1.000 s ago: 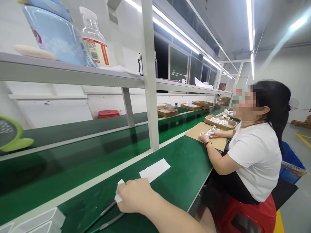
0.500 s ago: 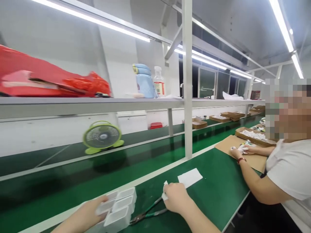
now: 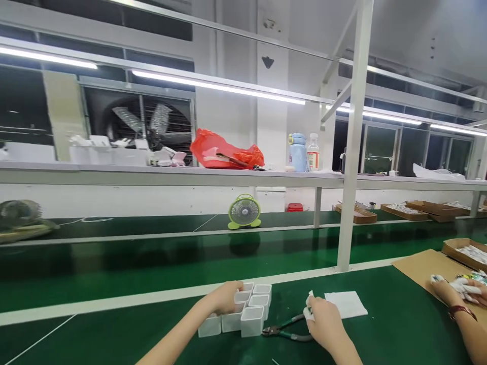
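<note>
My left hand (image 3: 225, 298) is closed on the far left side of a cluster of small translucent white plastic boxes (image 3: 252, 319) standing on the green bench. Its fingertips are partly hidden among the boxes. In my right hand (image 3: 327, 323) is a crumpled white tissue (image 3: 309, 310), pinched between the fingers. Diagonal cutters (image 3: 283, 330) with dark green handles lie between the boxes and that hand, their handle ends reaching close to it. Just beyond my right hand, a folded white sheet (image 3: 348, 305) lies flat.
A co-worker's hands (image 3: 452, 294) handle white pieces over brown cardboard (image 3: 422, 268) at right. An upright post (image 3: 352, 152) rises from the bench's far edge. Beyond run a green belt (image 3: 152, 263), a small green fan (image 3: 244, 210) and a shelf (image 3: 171, 177).
The view has swung left and tilted up, so the whole scene sits farther right and more of the shelf shows. Both hands keep their holds on the boxes and the tissue.
</note>
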The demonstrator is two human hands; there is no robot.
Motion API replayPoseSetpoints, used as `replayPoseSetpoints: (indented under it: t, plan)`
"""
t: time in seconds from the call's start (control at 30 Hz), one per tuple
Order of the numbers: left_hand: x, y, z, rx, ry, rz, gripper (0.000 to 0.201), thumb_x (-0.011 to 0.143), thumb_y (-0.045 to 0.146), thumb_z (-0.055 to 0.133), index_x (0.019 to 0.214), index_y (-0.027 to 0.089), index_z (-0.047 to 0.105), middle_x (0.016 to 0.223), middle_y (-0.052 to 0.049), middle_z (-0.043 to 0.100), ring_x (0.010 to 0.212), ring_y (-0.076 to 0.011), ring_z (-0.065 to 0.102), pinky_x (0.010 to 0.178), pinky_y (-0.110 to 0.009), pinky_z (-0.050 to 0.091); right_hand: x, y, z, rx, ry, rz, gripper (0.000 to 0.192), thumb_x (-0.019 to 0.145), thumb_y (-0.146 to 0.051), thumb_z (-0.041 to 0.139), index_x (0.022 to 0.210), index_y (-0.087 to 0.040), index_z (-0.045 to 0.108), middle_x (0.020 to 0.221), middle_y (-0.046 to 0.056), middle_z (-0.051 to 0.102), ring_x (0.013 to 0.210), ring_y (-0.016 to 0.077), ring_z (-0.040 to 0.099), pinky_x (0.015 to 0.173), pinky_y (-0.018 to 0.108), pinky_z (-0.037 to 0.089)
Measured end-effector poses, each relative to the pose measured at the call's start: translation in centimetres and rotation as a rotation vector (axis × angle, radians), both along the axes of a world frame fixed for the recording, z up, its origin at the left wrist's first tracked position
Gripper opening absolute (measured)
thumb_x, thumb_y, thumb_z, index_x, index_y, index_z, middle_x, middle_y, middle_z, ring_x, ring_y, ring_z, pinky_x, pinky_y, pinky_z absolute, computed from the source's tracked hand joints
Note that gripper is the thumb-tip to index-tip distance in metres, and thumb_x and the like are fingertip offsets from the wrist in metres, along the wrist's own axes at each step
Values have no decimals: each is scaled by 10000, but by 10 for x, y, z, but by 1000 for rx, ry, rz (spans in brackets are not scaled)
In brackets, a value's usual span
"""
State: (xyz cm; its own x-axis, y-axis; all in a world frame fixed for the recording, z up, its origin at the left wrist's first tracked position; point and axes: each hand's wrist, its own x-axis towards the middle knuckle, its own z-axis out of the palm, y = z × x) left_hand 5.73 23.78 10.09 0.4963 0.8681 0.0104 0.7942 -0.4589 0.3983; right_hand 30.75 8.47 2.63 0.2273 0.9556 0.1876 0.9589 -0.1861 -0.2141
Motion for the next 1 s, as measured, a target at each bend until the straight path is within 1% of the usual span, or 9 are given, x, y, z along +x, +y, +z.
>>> replayPoseSetpoints:
  t: [0.13,0.27,0.33,0.43,0.5,0.6,0.7,0.87,1.0]
  plan:
    - [-3,-6,6,-59,-87,26,417,927,488,636,1130,124,619,991,-78,653,864,-189,649,821,-384,564,3,3,-11,67,-2,15,339,798,-32,524,1071,-163,676,951,106,730,873,289,716,685,322,500]
    - [-2,-24,30,9,-338,124,356,886,378,678,1109,107,616,1095,-126,641,970,-233,645,928,-444,523,9,10,-23,246,17,72,377,780,-46,527,1111,-165,663,932,108,726,824,273,717,683,339,552]
    - [6,-40,45,52,-523,173,293,891,249,624,1139,100,579,1162,-153,617,915,-214,653,924,-418,513,10,9,-24,385,39,102,405,819,-94,501,1208,-146,604,1049,152,698,948,291,699,781,386,576]
    - [27,-64,65,87,-842,190,270,956,241,473,1208,154,513,1199,-123,604,865,-153,663,840,-290,520,2,-8,-16,573,86,163,475,923,-218,443,1387,-120,415,1286,218,581,1187,311,601,968,479,533]
    - [39,-76,73,82,-1013,164,243,941,239,502,1173,171,530,1166,-95,614,800,-126,660,762,-242,514,-17,-27,-6,682,107,231,516,965,-311,459,1440,-151,339,1354,214,536,1222,308,576,1005,507,515]
    - [49,-86,78,70,-1172,126,176,875,202,611,1049,184,594,1069,-61,640,687,-100,627,706,-230,487,-65,-61,8,878,79,497,522,928,-289,584,1414,-209,411,1321,165,602,1200,313,605,949,464,565]
    - [50,-94,78,56,-1229,94,149,855,169,640,999,189,608,1066,-53,633,636,-79,599,673,-226,464,-117,-81,14,835,54,683,495,959,-165,450,1446,-210,377,1295,133,642,1216,257,622,990,405,550]
    - [42,-101,80,-12,-1362,46,128,875,161,616,997,185,585,1091,-49,611,690,-78,603,643,-201,459,-159,-68,15,895,69,736,562,917,-186,548,1440,-149,345,1281,171,652,1248,308,609,1044,490,502]
    - [35,-100,86,-299,-1587,-5,73,874,167,597,939,168,564,995,-39,593,703,-95,621,584,-185,473,-166,-62,21,901,-19,803,374,951,-133,450,1323,-132,485,1135,118,735,1136,176,682,1015,291,504]
